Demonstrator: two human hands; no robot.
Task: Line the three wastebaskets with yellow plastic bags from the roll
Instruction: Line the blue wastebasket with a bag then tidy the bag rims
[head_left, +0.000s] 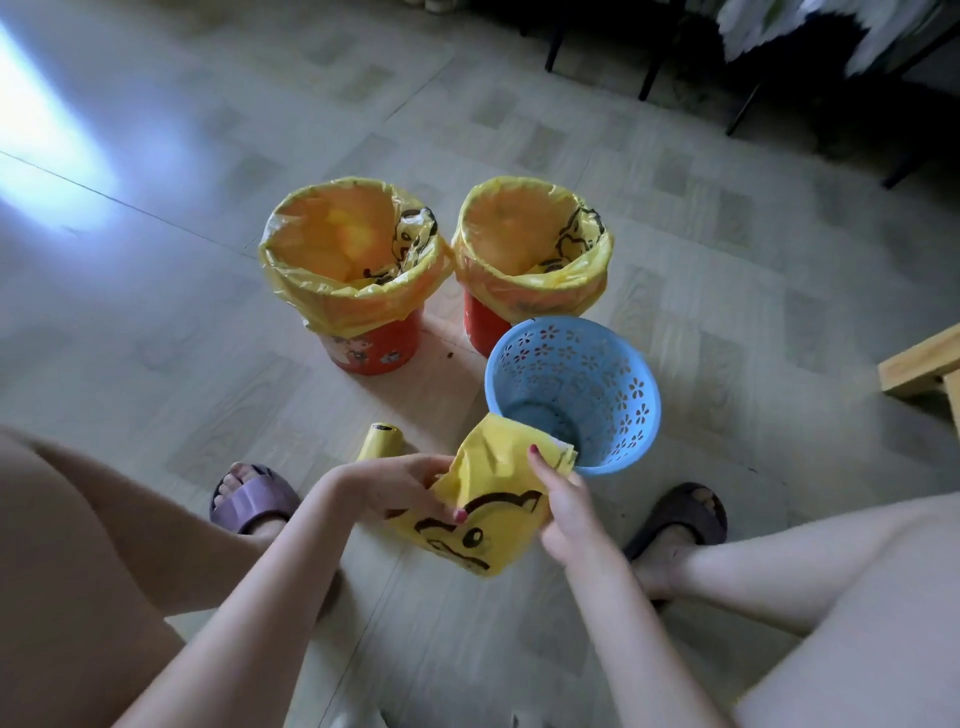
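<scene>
Two red wastebaskets stand side by side on the floor, the left one (382, 353) and the right one (480, 325); each has a yellow bag folded over its rim. In front of them a blue perforated wastebasket (618, 384) stands with no liner. I hold a folded yellow bag (491, 506) with a black duck print just at its near rim. My left hand (402, 486) pinches the bag's left edge. My right hand (563, 506) grips its right side, thumb on top. The yellow roll (382, 439) lies on the floor behind my left hand.
My feet in purple slippers rest on the floor, left (254, 496) and right (680, 512), with my bare knees at both lower corners. A wooden furniture corner (922, 366) juts in at the right edge. Dark chair legs (649, 73) stand at the back.
</scene>
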